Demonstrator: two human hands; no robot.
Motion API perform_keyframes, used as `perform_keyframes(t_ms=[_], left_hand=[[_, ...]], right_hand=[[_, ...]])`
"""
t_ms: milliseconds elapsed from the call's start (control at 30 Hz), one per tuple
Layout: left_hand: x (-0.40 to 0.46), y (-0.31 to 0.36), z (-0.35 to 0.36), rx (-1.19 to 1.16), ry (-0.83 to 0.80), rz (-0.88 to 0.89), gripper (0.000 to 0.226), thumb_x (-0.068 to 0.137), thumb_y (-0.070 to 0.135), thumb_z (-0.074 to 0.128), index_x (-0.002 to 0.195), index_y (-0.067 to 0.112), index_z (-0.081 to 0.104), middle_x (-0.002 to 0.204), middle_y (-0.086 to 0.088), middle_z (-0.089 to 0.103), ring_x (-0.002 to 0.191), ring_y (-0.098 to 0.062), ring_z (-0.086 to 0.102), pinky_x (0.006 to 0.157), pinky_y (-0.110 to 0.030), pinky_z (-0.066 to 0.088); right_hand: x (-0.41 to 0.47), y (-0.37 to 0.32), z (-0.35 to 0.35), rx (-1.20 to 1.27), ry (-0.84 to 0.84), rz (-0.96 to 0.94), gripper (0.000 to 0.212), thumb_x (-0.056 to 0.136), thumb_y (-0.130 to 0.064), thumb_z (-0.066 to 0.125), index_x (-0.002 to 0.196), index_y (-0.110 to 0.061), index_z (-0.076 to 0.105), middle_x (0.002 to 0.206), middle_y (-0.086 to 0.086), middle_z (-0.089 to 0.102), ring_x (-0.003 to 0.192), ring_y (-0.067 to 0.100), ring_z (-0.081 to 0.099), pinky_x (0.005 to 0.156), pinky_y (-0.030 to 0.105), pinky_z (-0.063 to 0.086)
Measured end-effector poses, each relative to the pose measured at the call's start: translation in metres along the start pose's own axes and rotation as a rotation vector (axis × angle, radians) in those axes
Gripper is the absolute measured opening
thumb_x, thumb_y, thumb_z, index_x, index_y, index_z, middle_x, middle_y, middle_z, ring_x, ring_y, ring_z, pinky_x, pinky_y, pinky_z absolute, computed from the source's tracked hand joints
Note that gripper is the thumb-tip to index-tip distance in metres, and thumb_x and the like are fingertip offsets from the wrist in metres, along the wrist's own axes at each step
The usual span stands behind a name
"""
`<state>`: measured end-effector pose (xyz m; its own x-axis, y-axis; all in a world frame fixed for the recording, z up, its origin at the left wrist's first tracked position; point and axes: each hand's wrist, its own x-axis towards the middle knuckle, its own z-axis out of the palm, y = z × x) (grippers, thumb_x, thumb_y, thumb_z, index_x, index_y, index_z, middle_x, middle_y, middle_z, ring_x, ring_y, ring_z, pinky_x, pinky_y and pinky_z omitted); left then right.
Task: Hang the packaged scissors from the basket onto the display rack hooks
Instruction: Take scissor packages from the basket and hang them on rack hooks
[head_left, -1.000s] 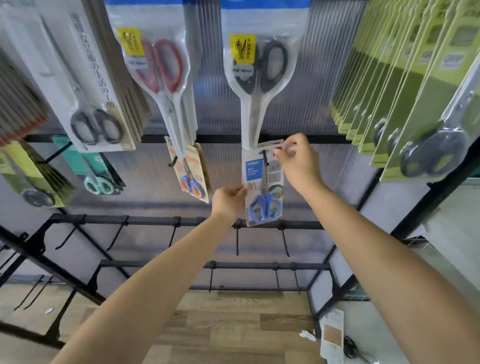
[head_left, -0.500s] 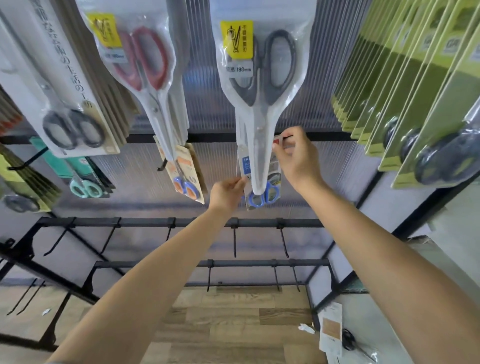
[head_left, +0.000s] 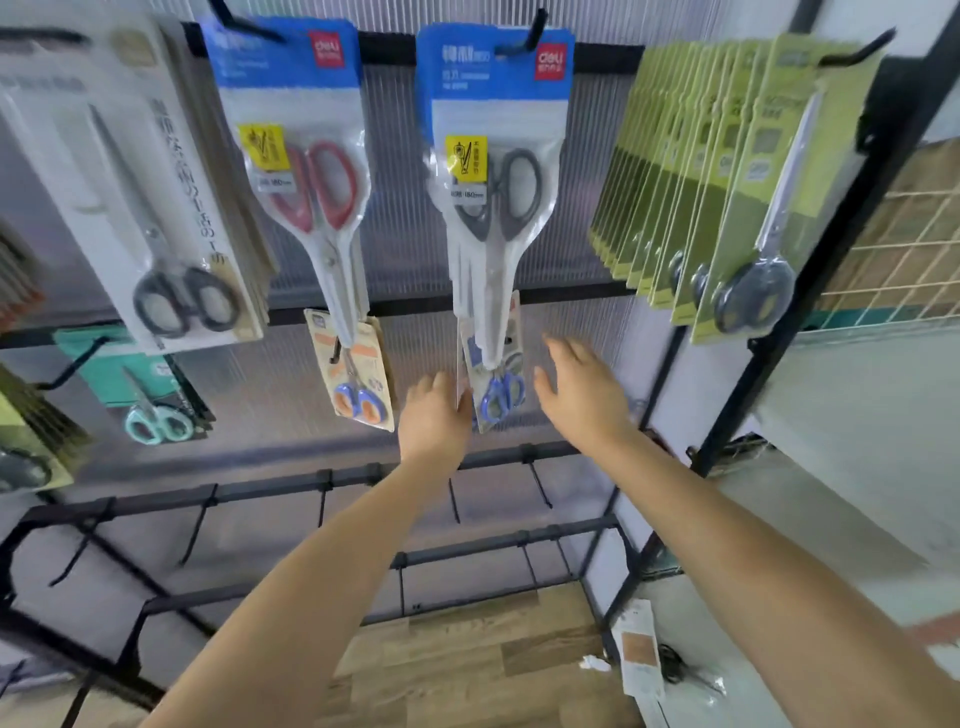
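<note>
The fingers of the right hand are spread wide and hold nothing — they hover just right of the small pack of blue scissors. The left hand is loose too, its fingers straight, with the tips right at the pack's left edge, maybe touching it; I cannot tell for sure. The pack hangs on the rack, tucked behind the tip of the big grey scissors pack above it. I think both hands stay close so the pack does not swing or slip off its hook. An orange pack hangs to the left of the blue one. The basket is not in view.
</note>
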<state>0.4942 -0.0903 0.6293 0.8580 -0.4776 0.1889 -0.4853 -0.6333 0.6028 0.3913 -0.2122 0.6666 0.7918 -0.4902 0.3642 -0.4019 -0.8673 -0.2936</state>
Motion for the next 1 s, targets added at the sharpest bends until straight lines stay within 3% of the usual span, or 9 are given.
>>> perform_keyframes(t_ms=[200, 367, 433, 500, 600, 800, 1000], left_hand=[[-0.039, -0.011, -0.019, 0.262, -0.082, 0.380, 0.038, 0.099, 0.027, 0.042, 0.131, 0.009, 0.046, 0.132, -0.008, 0.049, 0.121, -0.027, 0.042, 0.100, -0.033, 0.032], [-0.095, -0.018, -0.033, 0.330, -0.219, 0.634, 0.043, 0.099, 0.029, 0.039, 0.136, 0.007, 0.042, 0.146, -0.012, 0.038, 0.135, -0.028, 0.031, 0.111, -0.034, 0.018], [-0.119, -0.017, -0.038, 0.330, -0.266, 0.713, 0.046, 0.100, 0.029, 0.038, 0.139, 0.006, 0.038, 0.150, -0.014, 0.032, 0.138, -0.028, 0.027, 0.113, -0.034, 0.015], [-0.145, -0.016, -0.040, 0.315, -0.326, 0.764, 0.046, 0.099, 0.029, 0.038, 0.138, 0.004, 0.038, 0.148, -0.016, 0.034, 0.136, -0.029, 0.029, 0.113, -0.035, 0.016], [-0.185, -0.015, -0.037, 0.292, -0.417, 0.864, 0.046, 0.100, 0.030, 0.038, 0.137, 0.004, 0.038, 0.145, -0.016, 0.036, 0.134, -0.030, 0.031, 0.109, -0.035, 0.020], [-0.266, 0.003, -0.015, 0.282, -0.522, 1.075, 0.046, 0.100, 0.032, 0.034, 0.137, 0.005, 0.039, 0.143, -0.016, 0.040, 0.132, -0.028, 0.033, 0.107, -0.035, 0.023], [-0.354, 0.030, 0.004, 0.207, -0.635, 1.351, 0.046, 0.101, 0.031, 0.034, 0.137, 0.003, 0.038, 0.143, -0.016, 0.039, 0.131, -0.029, 0.036, 0.107, -0.035, 0.025]], right_hand=[[-0.063, -0.031, -0.009, -0.126, 0.008, 0.079, 0.049, 0.098, -0.022, 0.044, 0.142, -0.002, 0.036, 0.145, 0.015, 0.040, 0.129, 0.032, 0.043, 0.107, 0.039, 0.033], [-0.133, -0.062, -0.008, -0.163, 0.029, 0.236, 0.048, 0.094, -0.025, 0.045, 0.133, 0.003, 0.046, 0.134, 0.021, 0.050, 0.119, 0.037, 0.051, 0.100, 0.045, 0.041], [-0.167, -0.071, -0.005, -0.183, 0.044, 0.280, 0.046, 0.089, -0.021, 0.054, 0.126, 0.006, 0.052, 0.125, 0.024, 0.056, 0.113, 0.039, 0.056, 0.095, 0.046, 0.044], [-0.205, -0.079, -0.007, -0.216, 0.053, 0.334, 0.050, 0.087, -0.016, 0.060, 0.131, 0.005, 0.049, 0.129, 0.025, 0.053, 0.116, 0.039, 0.054, 0.098, 0.046, 0.042], [-0.266, -0.089, -0.013, -0.266, 0.018, 0.442, 0.053, 0.093, -0.018, 0.050, 0.141, 0.001, 0.037, 0.142, 0.021, 0.041, 0.130, 0.034, 0.041, 0.108, 0.044, 0.028], [-0.382, -0.097, -0.042, -0.366, -0.012, 0.733, 0.057, 0.099, -0.024, 0.039, 0.148, -0.005, 0.020, 0.154, 0.013, 0.025, 0.142, 0.026, 0.024, 0.115, 0.039, 0.015], [-0.486, -0.105, -0.069, -0.423, 0.066, 1.016, 0.056, 0.097, -0.023, 0.043, 0.147, -0.006, 0.024, 0.152, 0.011, 0.029, 0.141, 0.024, 0.026, 0.115, 0.037, 0.013]])
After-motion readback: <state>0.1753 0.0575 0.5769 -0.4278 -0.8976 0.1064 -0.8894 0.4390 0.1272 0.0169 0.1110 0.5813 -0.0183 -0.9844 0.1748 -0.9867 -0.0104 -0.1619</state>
